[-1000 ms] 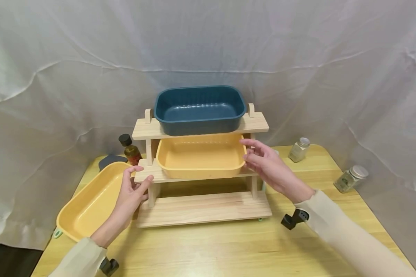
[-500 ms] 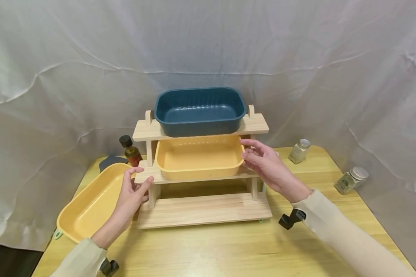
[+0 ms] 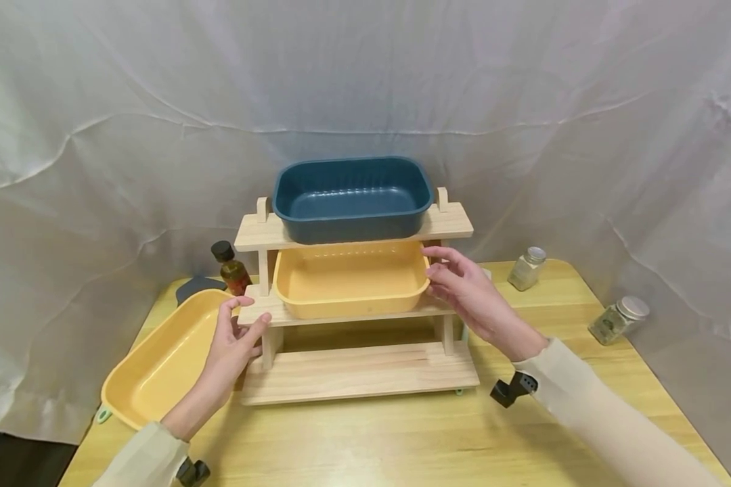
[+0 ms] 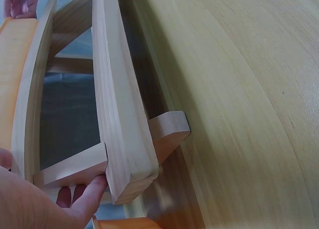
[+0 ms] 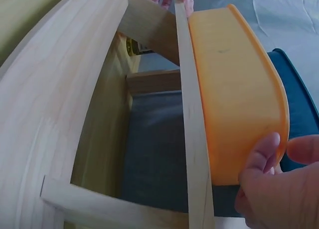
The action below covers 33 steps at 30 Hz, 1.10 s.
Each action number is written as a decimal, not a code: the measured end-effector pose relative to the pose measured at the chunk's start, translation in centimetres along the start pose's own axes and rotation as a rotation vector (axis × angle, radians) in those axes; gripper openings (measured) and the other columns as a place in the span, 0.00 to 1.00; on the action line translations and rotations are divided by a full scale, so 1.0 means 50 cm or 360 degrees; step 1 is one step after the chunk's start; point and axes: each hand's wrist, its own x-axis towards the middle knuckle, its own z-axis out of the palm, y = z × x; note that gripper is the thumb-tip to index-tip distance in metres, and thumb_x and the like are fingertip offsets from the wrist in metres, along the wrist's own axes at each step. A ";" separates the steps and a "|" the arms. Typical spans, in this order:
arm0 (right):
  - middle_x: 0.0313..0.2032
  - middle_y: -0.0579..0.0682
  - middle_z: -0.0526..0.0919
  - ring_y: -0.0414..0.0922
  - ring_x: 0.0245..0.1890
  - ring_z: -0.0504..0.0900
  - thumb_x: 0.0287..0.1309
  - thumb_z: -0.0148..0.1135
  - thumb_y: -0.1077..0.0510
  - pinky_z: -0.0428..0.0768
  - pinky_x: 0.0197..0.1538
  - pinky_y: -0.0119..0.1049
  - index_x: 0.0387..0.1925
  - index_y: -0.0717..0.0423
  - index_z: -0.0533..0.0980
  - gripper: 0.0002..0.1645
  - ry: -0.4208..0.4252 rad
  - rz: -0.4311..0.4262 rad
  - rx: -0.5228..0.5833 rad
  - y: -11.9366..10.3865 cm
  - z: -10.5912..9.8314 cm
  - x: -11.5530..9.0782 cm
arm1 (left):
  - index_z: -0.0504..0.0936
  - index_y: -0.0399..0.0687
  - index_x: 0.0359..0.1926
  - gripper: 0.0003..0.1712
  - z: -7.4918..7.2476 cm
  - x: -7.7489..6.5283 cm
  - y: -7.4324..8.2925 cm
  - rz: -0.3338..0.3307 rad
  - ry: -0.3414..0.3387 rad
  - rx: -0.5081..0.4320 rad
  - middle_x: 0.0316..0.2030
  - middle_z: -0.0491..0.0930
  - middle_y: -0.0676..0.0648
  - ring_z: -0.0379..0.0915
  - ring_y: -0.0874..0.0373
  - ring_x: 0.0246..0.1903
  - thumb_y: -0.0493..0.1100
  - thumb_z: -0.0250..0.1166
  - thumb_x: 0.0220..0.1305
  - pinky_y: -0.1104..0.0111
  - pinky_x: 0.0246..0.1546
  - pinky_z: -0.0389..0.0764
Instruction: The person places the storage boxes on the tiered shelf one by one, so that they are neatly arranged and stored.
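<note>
In the head view a three-tier wooden shelf rack (image 3: 359, 372) stands mid-table. My left hand (image 3: 228, 352) grips the left end of its middle board, thumb on top in the head view, fingers by the upright. On that board sits a yellow plastic bin (image 3: 353, 308), its back part under the top board. My right hand (image 3: 472, 297) pinches the bin's right rim; in the right wrist view, rim and digits (image 5: 264, 154) meet at the bin's near end. A dark blue bin (image 3: 353, 228) rests on the top board.
Another yellow bin (image 3: 164, 365) leans tilted at the rack's left, by a dark-capped bottle (image 3: 234, 274) and a dark grey flat object (image 3: 197, 285). Two glass spice jars, an upright one (image 3: 526, 269) and a tilted one (image 3: 618, 319), stand at right. Grey curtain (image 3: 365, 74) surrounds the table.
The yellow bin on the middle board has shifted slightly left, my right hand moving with it. My left hand keeps its place on the rack. The head view has tilted a little.
</note>
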 end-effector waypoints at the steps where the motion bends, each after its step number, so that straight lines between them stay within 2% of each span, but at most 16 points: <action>1: 0.49 0.54 0.75 0.44 0.45 0.80 0.82 0.56 0.64 0.83 0.56 0.33 0.77 0.63 0.64 0.28 0.0008 -0.0016 -0.0016 0.002 -0.002 -0.003 | 0.58 0.52 0.73 0.33 0.001 0.000 0.000 -0.0002 -0.0001 0.0001 0.49 0.69 0.43 0.73 0.57 0.45 0.52 0.66 0.82 0.65 0.42 0.84; 9: 0.48 0.51 0.75 0.48 0.49 0.78 0.81 0.57 0.65 0.82 0.57 0.37 0.74 0.64 0.67 0.26 0.0112 -0.0173 -0.0041 0.011 -0.023 -0.025 | 0.58 0.53 0.73 0.33 0.000 0.000 -0.002 -0.0007 0.0005 0.0004 0.49 0.69 0.43 0.73 0.57 0.45 0.52 0.67 0.81 0.65 0.42 0.84; 14: 0.50 0.52 0.75 0.47 0.47 0.79 0.79 0.61 0.65 0.84 0.55 0.38 0.72 0.62 0.70 0.25 0.0184 -0.0184 -0.0064 0.012 -0.043 -0.036 | 0.58 0.53 0.73 0.33 -0.001 0.000 -0.002 -0.0008 0.0003 0.0015 0.50 0.70 0.43 0.73 0.57 0.46 0.52 0.67 0.81 0.65 0.42 0.84; 19: 0.50 0.51 0.76 0.45 0.46 0.78 0.78 0.65 0.63 0.83 0.50 0.34 0.67 0.57 0.74 0.21 0.0287 -0.0206 -0.0208 0.020 -0.063 -0.047 | 0.58 0.53 0.73 0.33 -0.002 -0.001 -0.002 -0.0013 0.0004 0.0016 0.51 0.71 0.43 0.74 0.57 0.46 0.52 0.67 0.81 0.65 0.43 0.84; 26: 0.53 0.49 0.75 0.44 0.51 0.74 0.77 0.68 0.57 0.76 0.54 0.31 0.65 0.54 0.76 0.20 0.0379 -0.0152 -0.0342 0.035 -0.087 -0.061 | 0.58 0.52 0.73 0.33 -0.001 0.001 -0.002 -0.0017 0.0017 0.0011 0.50 0.70 0.43 0.73 0.57 0.46 0.52 0.67 0.81 0.64 0.43 0.84; 33: 0.55 0.51 0.73 0.43 0.52 0.72 0.77 0.68 0.55 0.75 0.54 0.31 0.68 0.62 0.73 0.27 0.0405 -0.0084 -0.0419 0.062 -0.106 -0.062 | 0.58 0.52 0.73 0.33 0.000 0.001 -0.001 -0.0023 0.0020 0.0000 0.50 0.69 0.43 0.73 0.57 0.46 0.51 0.67 0.81 0.64 0.42 0.83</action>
